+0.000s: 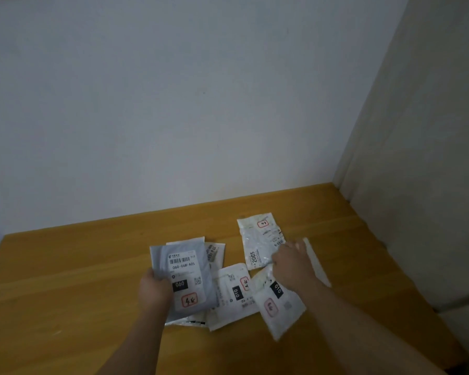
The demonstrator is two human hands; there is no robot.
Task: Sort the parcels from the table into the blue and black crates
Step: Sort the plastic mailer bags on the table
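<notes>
Several flat parcels lie in a loose heap on the wooden table [65, 280]. My left hand [154, 290] grips the left edge of a grey parcel [183, 274] labelled 060, lifted slightly over the others. My right hand [293, 265] reaches over the pile and holds the top of a white parcel [280, 307] marked 010. Another white 010 parcel [232, 292] lies flat between the two. A crinkled clear-wrapped parcel [260, 239] marked 2005 sits behind my right hand. No crate shows in the head view.
The table stands in a corner: a pale wall [173, 104] runs behind it and a second wall [417, 158] closes the right side. A narrow white parcel [318, 263] lies to the right of my right hand.
</notes>
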